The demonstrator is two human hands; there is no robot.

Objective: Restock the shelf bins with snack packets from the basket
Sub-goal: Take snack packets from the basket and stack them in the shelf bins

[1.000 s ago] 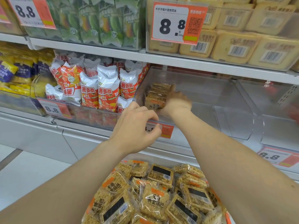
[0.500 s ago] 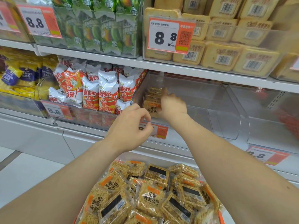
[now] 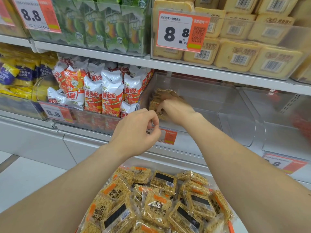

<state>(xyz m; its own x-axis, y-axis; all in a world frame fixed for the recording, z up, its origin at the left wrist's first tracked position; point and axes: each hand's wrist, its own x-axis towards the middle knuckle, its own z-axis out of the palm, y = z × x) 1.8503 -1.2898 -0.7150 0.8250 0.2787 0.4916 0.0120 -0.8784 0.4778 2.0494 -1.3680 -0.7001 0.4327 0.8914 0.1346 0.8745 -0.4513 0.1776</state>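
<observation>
A short row of snack packets [image 3: 159,98] is stood on edge at the left end of a clear plastic bin [image 3: 223,105] on the lower shelf [image 3: 193,71]. They are flat, square blocks of grainy golden puffed rice, wrapped in glossy clear film. The right hand [image 3: 175,108] is reached into the bin, and its fingers [image 3: 162,109] are curled down over the foremost packet; the outline is smeared by motion. The left hand [image 3: 136,132] is held in front of the bin's lip with its fingers clenched, thumb against forefinger, and nothing is seen in it.

Against the picture from half a second ago little is altered: the right hand is kept on the same row and the left hand is kept in the same place before the bin.

More packets [image 3: 156,209] of the same kind are heaped below in a basket [image 3: 230,228] with an orange rim, some showing black labels and barcodes. The orange price tag [image 3: 170,136] on the bin front is partly covered by the left hand. To the left, puffy red-and-white bags [image 3: 110,98] are packed upright in the neighbouring bin. On the upper shelf, green pouches [image 3: 107,27] and pale yellow wrapped biscuits [image 3: 237,56] are kept behind a large 8.8 sign [image 3: 180,29].
</observation>
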